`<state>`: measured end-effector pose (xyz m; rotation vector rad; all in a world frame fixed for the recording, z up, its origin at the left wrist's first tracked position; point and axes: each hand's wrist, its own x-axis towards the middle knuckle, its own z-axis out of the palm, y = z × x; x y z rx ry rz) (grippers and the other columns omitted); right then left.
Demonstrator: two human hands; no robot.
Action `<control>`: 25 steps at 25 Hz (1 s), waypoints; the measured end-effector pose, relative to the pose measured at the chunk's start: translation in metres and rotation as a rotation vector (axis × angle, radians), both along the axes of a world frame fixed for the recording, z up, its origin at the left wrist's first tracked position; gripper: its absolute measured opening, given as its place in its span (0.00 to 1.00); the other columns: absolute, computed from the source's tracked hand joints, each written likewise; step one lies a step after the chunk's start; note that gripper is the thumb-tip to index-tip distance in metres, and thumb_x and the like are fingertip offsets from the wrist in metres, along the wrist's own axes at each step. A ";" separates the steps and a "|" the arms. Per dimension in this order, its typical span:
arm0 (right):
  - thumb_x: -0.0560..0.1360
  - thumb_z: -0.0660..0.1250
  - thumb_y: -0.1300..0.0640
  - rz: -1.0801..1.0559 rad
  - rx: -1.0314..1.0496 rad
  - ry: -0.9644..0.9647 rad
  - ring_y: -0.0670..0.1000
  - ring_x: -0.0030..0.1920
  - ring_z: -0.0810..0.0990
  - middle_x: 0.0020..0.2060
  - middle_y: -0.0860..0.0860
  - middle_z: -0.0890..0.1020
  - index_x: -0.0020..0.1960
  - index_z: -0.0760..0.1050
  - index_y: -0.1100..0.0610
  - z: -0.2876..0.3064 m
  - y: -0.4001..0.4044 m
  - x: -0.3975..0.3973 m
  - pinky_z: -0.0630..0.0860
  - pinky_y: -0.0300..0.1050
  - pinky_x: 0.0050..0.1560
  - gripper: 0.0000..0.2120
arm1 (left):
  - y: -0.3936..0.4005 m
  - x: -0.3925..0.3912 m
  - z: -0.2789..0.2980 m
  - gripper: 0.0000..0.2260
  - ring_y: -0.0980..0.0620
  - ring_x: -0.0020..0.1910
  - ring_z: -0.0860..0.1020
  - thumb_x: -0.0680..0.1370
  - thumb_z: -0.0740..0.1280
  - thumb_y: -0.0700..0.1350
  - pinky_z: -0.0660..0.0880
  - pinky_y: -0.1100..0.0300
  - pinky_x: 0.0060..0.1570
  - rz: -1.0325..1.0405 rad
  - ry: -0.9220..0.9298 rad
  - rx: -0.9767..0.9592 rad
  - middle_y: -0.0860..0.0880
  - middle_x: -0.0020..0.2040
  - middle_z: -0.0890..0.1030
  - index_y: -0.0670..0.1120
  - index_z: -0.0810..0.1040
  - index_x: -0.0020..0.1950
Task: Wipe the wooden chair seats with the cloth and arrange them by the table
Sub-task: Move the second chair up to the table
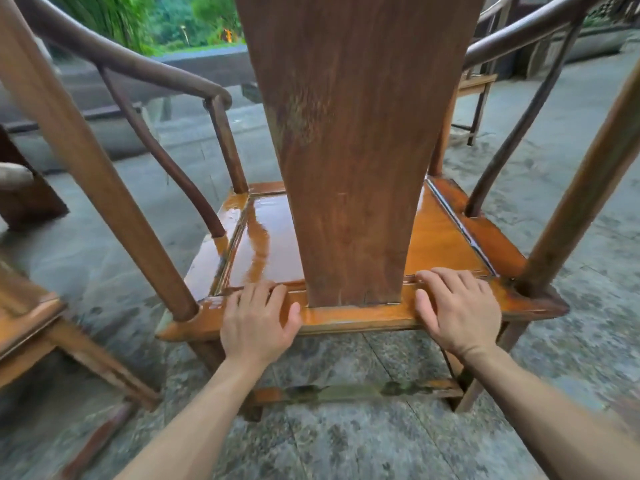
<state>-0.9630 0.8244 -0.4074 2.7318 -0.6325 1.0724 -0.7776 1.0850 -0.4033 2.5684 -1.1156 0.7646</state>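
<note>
Grey mottled stone floor [346, 445] underfoot, with green trees [173, 19] in the far background.

The floor [346, 441] is grey stone paving, mottled with darker damp-looking patches and crossed by thin joints between slabs. A wooden armchair [346, 133] stands directly on it, seen from behind, its rear legs and low rear stretcher [349, 393] just above the paving. Part of a second wooden chair [31, 320] stands on the floor at the left edge, near the first but not touching it. A third chair [479, 95] stands farther off at the upper right. At the far left, a dark wooden base [31, 202] rests on the floor; what it belongs to cannot be told.
</note>
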 end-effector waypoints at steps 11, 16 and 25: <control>0.80 0.53 0.46 0.007 -0.096 -0.093 0.59 0.45 0.81 0.47 0.53 0.84 0.50 0.83 0.55 -0.010 -0.010 0.005 0.74 0.49 0.40 0.22 | -0.003 0.009 -0.005 0.20 0.42 0.47 0.82 0.77 0.58 0.55 0.75 0.51 0.43 -0.044 -0.122 -0.062 0.42 0.49 0.84 0.42 0.84 0.49; 0.79 0.54 0.47 0.017 -0.140 -0.106 0.58 0.44 0.81 0.47 0.52 0.84 0.49 0.83 0.55 -0.010 -0.011 0.005 0.73 0.48 0.38 0.20 | -0.005 0.012 -0.005 0.20 0.41 0.47 0.81 0.78 0.57 0.55 0.75 0.51 0.43 -0.048 -0.161 -0.071 0.42 0.49 0.84 0.42 0.83 0.50; 0.80 0.54 0.48 0.100 -0.168 -0.136 0.57 0.42 0.81 0.45 0.52 0.84 0.48 0.84 0.56 -0.009 -0.056 0.013 0.74 0.46 0.37 0.21 | -0.036 -0.001 -0.004 0.25 0.42 0.45 0.81 0.81 0.53 0.58 0.75 0.52 0.41 0.000 -0.165 -0.073 0.42 0.47 0.84 0.43 0.83 0.49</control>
